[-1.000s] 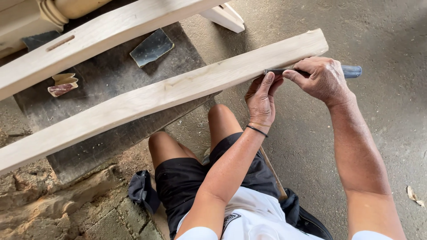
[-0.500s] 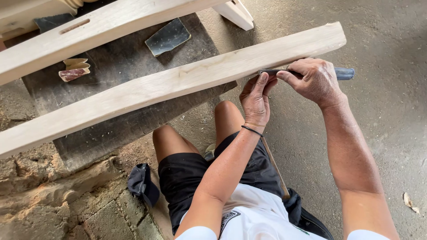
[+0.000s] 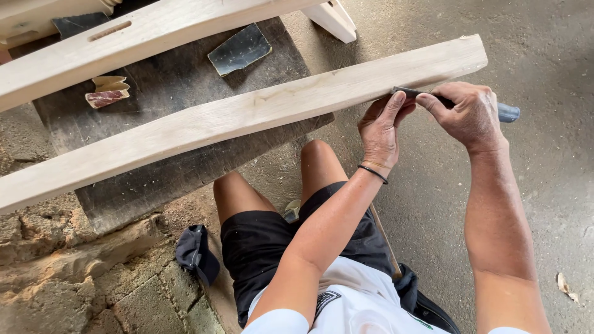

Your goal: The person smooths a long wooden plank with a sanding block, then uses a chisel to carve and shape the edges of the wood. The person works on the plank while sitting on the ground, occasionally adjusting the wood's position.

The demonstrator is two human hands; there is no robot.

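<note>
A long, pale, unfinished wooden beam [image 3: 247, 117] lies slanted across a dark board, its far end toward two o'clock and its near end toward nine o'clock. Against its lower edge near the two o'clock end rests a slim dark metal tool with a blue-grey handle [image 3: 506, 112], lying nearly level, handle pointing to three o'clock.

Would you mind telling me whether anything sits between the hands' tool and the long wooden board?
Nothing visible does. The right hand grips the blue-handled tool, the left hand steadies its dark blade, and the blade lies directly against the edge of the board.
</note>
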